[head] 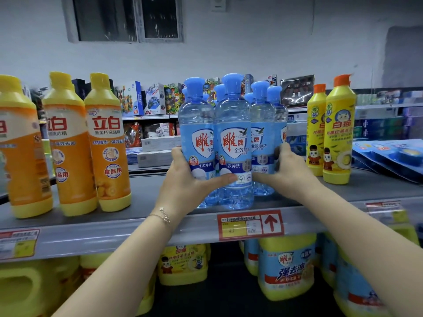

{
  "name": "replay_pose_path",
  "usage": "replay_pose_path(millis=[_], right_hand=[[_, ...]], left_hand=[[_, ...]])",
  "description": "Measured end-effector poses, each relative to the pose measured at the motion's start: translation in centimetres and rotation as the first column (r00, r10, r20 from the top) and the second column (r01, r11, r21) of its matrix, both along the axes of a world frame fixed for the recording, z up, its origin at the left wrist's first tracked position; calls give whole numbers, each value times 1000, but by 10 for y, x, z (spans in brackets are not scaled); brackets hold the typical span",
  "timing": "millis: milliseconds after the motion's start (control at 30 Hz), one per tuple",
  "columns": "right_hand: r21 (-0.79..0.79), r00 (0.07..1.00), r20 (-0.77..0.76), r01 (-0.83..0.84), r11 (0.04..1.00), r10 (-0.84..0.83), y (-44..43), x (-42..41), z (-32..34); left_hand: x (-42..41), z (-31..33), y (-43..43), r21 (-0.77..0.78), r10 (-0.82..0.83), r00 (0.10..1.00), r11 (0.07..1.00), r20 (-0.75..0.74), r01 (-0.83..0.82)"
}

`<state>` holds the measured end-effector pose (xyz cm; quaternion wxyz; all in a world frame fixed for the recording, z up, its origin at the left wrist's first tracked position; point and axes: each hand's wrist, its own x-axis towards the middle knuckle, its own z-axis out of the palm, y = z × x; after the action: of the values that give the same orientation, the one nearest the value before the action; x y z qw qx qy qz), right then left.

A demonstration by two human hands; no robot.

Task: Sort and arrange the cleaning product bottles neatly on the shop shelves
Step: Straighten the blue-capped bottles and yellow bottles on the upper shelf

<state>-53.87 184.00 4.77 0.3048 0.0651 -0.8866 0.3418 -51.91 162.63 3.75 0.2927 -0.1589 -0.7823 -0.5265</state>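
A cluster of several clear blue bottles with blue caps stands at the middle of the grey top shelf. My left hand wraps the left side of the cluster, its thumb lying across the front bottle's lower label. My right hand grips the cluster's right side, fingers curled round a right-hand bottle. Three orange bottles with yellow caps stand in a row to the left. Two yellow bottles with orange caps stand to the right.
Flat blue packs lie at the shelf's far right. Large yellow and blue jugs fill the shelf below. A red price tag with an arrow sits on the shelf edge. Boxed toys line shelves behind.
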Motion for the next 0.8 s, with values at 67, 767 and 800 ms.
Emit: replay_pose_path(millis=[67,767,800], right_hand=[[11,1000,11,-4,1000,4,-1,0,0],[-86,997,24,-68,994,70,21,7,9],[-177,1000,-6,-22,984,21,26,4,11]], left_hand=[[-1,0,0,1,-14,1000,1000,2,14],[-1,0,0,-9,-1,1000,1000,2,1],[-1,1,0,-3,-8,1000,1000,3,8]])
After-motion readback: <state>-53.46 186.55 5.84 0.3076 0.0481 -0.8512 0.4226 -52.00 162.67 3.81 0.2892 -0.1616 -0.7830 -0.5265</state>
